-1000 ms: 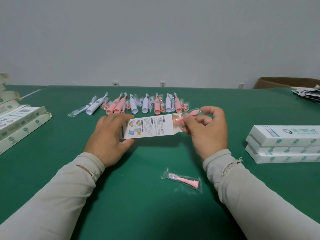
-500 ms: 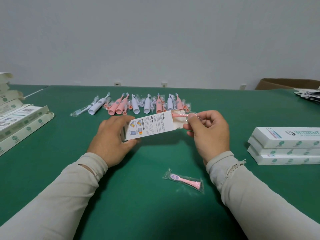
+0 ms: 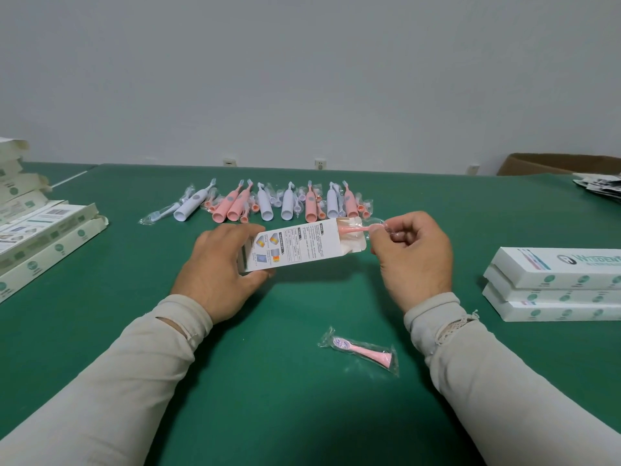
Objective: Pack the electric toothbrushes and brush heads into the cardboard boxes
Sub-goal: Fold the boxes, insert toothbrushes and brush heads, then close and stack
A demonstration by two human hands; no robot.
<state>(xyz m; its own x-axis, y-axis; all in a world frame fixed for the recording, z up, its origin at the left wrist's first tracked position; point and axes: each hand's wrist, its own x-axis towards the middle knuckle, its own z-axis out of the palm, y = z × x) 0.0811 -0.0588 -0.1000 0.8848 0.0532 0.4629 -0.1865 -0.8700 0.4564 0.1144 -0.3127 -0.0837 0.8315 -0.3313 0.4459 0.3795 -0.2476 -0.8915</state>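
Note:
My left hand (image 3: 215, 267) grips the closed end of a white cardboard box (image 3: 302, 245), held level above the green table (image 3: 268, 398) with its open flap end to the right. My right hand (image 3: 415, 253) pinches a pink brush head in clear wrap (image 3: 353, 229), whose wide base lies inside the box mouth. A second wrapped pink brush head (image 3: 361, 351) lies on the table in front of me. A row of pink and white toothbrushes (image 3: 285, 205) with several wrapped heads lies beyond the box.
Three closed white boxes (image 3: 554, 284) are stacked at the right. Open flat boxes (image 3: 43, 237) lie at the left edge. A brown carton (image 3: 554, 164) and dark leaflets (image 3: 601, 186) sit at the far right.
The right hand has pushed the pink brush head leftward, from beside the box opening into its mouth. The box has tilted slightly, right end up. The left hand keeps its hold.

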